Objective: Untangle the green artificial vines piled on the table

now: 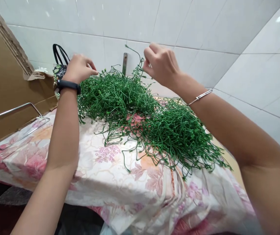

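Observation:
Two heaps of thin green artificial stems, a left heap and a right heap, lie tangled together on a floral cloth. Above the left heap, my right hand is closed in a pinch at a raised strand of green stems, one end sticking up past the fingers. My left hand is at the left heap's upper left edge. Its thumb and index finger come together at the tips; whatever is between them is too small to make out. A dark band is on the left wrist.
White tiles form the wall behind, with a small metal bracket. At left stand a cardboard box and a bent wire frame. A patterned bag with black handles sits behind my left wrist.

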The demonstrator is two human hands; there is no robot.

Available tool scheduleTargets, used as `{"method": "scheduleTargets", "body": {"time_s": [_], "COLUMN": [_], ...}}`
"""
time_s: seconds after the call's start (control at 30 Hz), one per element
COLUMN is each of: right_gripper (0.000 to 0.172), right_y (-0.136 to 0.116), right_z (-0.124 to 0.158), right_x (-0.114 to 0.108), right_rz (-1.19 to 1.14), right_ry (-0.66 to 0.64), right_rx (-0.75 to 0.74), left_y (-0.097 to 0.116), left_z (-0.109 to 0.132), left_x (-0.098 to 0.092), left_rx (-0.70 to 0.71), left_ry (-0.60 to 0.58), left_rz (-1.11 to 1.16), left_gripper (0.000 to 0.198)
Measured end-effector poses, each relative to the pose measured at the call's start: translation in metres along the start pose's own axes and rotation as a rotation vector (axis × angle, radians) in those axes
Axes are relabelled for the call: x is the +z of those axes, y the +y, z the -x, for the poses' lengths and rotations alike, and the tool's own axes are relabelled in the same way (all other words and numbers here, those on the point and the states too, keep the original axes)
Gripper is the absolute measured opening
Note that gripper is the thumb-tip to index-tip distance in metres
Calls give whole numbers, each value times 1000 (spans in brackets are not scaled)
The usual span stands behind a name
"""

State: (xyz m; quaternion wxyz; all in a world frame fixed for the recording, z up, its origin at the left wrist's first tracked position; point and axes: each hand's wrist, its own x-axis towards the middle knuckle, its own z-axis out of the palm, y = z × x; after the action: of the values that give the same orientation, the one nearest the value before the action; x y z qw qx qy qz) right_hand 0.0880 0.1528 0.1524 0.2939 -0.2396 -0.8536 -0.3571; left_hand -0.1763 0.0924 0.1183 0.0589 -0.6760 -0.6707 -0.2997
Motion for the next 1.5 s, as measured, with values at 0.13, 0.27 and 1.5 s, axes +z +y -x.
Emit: {"method": "scheduleTargets", "body": {"time_s": [0.13,0.27,1.5], "right_gripper": [34,21,10], "right_y": [7,7,-55], "right_z": [-8,-15,-51], "right_x": [-4,-12,-23], "right_rz": [-23,-312,-907], "right_ry": [52,122,29], "right_rx": [14,138,302], "left_y": [11,18,32], "left_z": [1,-1,10], "left_x": [-1,-1,-13], "left_rx": [26,-10,298], "left_ry": [-58,-48,-182], "left_rz": [-14,-62,799], "left_gripper": [73,67,79]}}
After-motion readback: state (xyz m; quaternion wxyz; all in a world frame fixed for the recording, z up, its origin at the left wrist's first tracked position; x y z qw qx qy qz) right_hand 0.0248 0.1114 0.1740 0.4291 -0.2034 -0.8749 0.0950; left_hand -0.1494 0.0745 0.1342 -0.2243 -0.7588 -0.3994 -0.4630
